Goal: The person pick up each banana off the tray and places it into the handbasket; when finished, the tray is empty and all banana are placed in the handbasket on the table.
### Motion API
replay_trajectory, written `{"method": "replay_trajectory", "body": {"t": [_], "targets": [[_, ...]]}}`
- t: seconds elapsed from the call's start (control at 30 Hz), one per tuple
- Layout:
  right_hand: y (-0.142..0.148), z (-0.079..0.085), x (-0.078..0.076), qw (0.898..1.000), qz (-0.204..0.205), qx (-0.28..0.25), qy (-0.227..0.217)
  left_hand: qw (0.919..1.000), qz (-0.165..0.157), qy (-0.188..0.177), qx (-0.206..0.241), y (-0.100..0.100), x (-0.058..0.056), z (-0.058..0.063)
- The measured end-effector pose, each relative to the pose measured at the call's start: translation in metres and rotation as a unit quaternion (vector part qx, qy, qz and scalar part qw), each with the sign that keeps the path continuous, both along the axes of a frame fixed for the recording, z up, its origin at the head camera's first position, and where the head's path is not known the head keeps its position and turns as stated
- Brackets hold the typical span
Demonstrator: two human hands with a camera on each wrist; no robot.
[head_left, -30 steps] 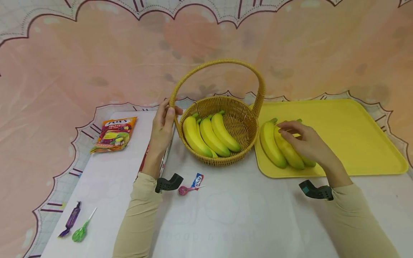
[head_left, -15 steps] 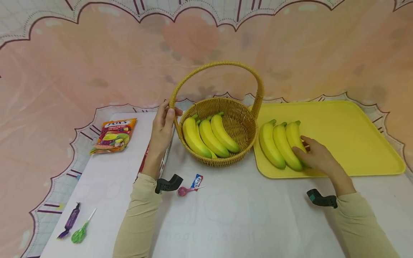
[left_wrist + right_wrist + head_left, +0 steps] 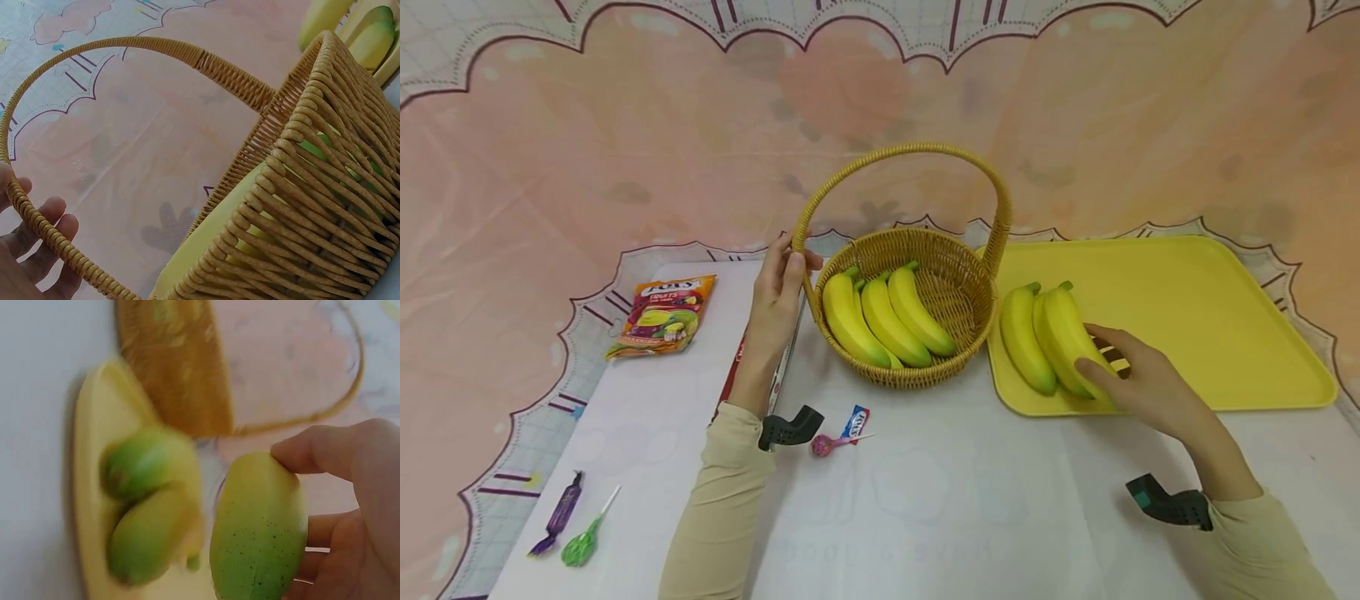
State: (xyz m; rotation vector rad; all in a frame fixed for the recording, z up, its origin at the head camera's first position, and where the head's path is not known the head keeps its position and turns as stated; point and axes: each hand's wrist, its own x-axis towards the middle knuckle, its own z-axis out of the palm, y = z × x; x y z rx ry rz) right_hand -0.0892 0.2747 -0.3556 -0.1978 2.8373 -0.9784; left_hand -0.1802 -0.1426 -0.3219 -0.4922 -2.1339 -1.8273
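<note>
Head view: my right hand [image 3: 1138,375] has just lifted a banana [image 3: 1073,337] off the tray [image 3: 1232,333], gripping it, leaving two others [image 3: 1025,337] there; my left hand [image 3: 777,292] holds the basket handle [image 3: 917,148].

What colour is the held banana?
The banana is yellow and green; right wrist view shows it best.

a tan woven basket [image 3: 916,379] with an arched handle [image 3: 917,148] holds yellow bananas [image 3: 896,322] side by side. another banana [image 3: 259,528], green and dark-specked at one end, is held beside two others [image 3: 150,540] on the tray [image 3: 1217,329].
</note>
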Motion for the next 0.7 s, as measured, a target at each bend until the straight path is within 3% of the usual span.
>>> {"method": "replay_trajectory", "body": {"t": [0.13,0.33,0.7], "targets": [[-0.017,0.016,0.012,0.999,0.030,-0.010,0.022,0.9999,0.001,0.012,0.001,-0.004,-0.007,-0.009],[-0.039,0.034,0.017,0.996,0.079,-0.020,0.046,0.9999,-0.004,0.015,0.003,-0.003,-0.008,-0.010],[-0.081,0.044,-0.028,0.991,0.128,-0.031,0.014,0.9997,-0.005,0.023,0.006,-0.003,-0.009,-0.010]]}}
